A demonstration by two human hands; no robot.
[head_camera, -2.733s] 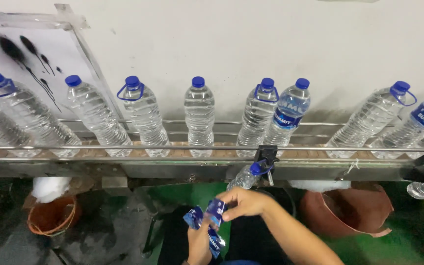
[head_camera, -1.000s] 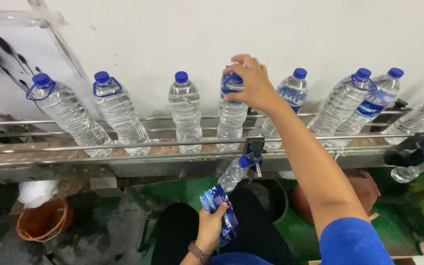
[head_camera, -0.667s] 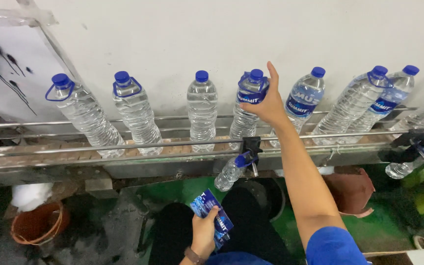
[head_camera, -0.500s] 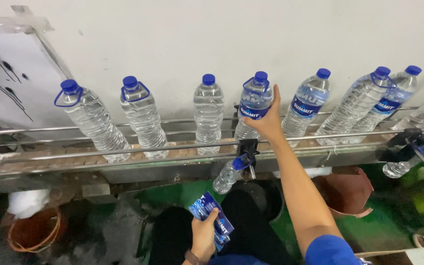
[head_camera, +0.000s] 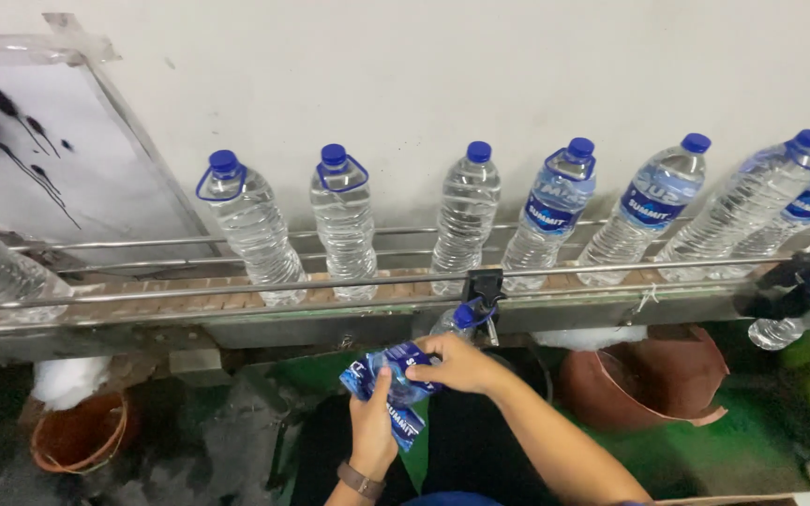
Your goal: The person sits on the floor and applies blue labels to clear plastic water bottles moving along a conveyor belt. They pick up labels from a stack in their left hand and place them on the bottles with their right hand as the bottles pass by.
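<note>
My left hand [head_camera: 374,429] holds a bunch of blue label sleeves [head_camera: 392,382] low in front of me. My right hand [head_camera: 458,361] pinches the top sleeve of that bunch. Above the hands a metal conveyor rail [head_camera: 349,281] carries clear water bottles with blue caps. One unlabelled bottle [head_camera: 466,215] stands just beyond my hands, with a labelled bottle [head_camera: 548,215] to its right. Two more bare bottles [head_camera: 344,220] stand to the left. A small bottle [head_camera: 457,320] hangs from a black clamp under the rail.
More labelled bottles [head_camera: 649,211] run off to the right. A brown bucket [head_camera: 644,375] sits under the belt on the right, an orange one [head_camera: 77,436] on the left. A white board with black streaks [head_camera: 39,159] leans at the left, against a white wall.
My right hand left the labelled bottle on the belt and came down to the sleeves in my left hand. The bottles have shifted to the right along the belt.
</note>
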